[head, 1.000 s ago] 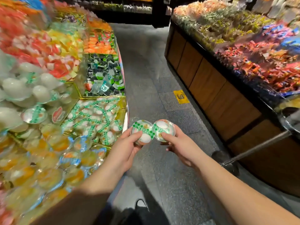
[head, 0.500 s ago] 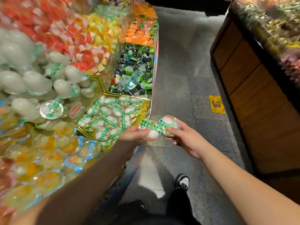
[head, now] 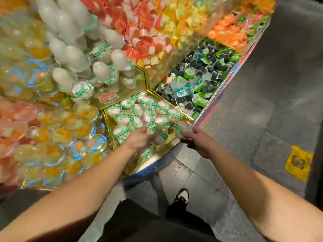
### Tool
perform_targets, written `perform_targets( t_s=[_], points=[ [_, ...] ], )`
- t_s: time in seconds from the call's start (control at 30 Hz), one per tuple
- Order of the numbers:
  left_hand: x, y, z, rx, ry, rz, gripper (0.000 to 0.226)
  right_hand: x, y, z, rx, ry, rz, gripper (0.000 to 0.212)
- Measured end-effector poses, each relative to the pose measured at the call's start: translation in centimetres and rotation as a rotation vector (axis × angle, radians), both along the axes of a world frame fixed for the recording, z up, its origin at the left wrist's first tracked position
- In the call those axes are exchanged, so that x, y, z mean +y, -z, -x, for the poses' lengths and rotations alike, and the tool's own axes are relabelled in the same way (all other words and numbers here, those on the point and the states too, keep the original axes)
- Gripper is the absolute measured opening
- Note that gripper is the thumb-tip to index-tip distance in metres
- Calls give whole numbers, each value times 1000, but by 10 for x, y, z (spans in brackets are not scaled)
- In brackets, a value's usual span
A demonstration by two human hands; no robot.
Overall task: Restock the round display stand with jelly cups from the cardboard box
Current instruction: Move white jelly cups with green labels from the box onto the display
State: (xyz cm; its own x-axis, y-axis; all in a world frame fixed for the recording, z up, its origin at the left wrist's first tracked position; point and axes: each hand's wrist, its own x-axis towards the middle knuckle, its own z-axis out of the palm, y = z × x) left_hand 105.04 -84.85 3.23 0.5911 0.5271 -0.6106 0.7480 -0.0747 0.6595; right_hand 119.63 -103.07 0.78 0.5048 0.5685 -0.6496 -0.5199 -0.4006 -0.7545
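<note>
Cups in both hands: left hand (head: 139, 139) clamps one jelly cup (head: 158, 135) already over the green-lidded bin (head: 172, 137) at frame centre; right hand (head: 197, 140) clamps the other cup (head: 183, 131) at the bin's right rim, just outside, so left drops first

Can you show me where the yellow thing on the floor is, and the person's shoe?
yellow packet (head: 299, 162): head view, its middle, lying on the grey floor.
shoe (head: 181, 196): head view, the dark upper.
</note>
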Motion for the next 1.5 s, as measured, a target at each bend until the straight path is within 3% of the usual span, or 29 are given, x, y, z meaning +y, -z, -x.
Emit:
perform_targets(
  t_s=[0.07, 0.27, 0.57, 0.7, 0.83, 0.97, 1.1, 1.5],
  points=[
    [-2, 11, -13, 85, 0, -76, 64, 4, 13, -17, -1, -29, 33, 38],
    [-14, 40, -44, 110, -91, 19, 68, 23, 39, -42, 84, -47, 48, 32],
    [-26, 65, -40, 242, 3, -268, 57, 36, 60, -50, 28, -154, 76, 47],
    [-33, 73, -40, 255, 26, -299, 56, 34, 65, -55, -82, -252, 132, 54],
    [-41, 74, -40, 241, 53, -395, 48, 32, 67, -56, -148, -295, 170, 45],
    [-37, 77, -38, 247, 131, -509, 39, 42, 68, -58, -276, -412, 239, 60],
    [-38, 82, -38, 280, 184, -596, 35, 45, 70, -57, -305, -456, 282, 58],
    [-35, 96, -25, 290, 273, -845, 39, 52, 74, -59, -586, -671, 421, 57]
  ],
)
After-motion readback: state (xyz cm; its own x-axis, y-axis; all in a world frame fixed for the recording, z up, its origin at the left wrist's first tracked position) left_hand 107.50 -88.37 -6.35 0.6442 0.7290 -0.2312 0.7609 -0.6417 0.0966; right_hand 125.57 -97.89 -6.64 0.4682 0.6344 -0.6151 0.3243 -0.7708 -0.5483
